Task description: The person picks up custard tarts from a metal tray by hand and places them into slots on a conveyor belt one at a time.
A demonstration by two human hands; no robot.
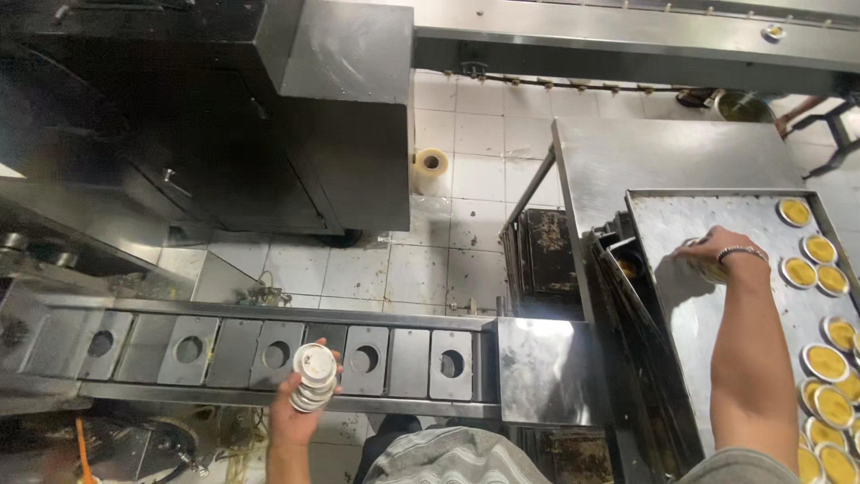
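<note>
- my left hand is curled shut round a short stack of small round metal cups, thumb on one side, fingers wrapping the other.
- the stack tilts, its open top facing up, just over the near edge of the conveyor.
- the conveyor's plates, each with a round hole, run from 9 o'clock to 3 o'clock of that hand.
- my right hand, bracelet at the wrist, is bent down over something round on the steel tray; i cannot tell how tightly the fingers close.
- filled cups with yellow centres line the tray at 3 to 5 o'clock of the right hand.
- a roll of tape sits on the tiled floor at 12 o'clock.
</note>
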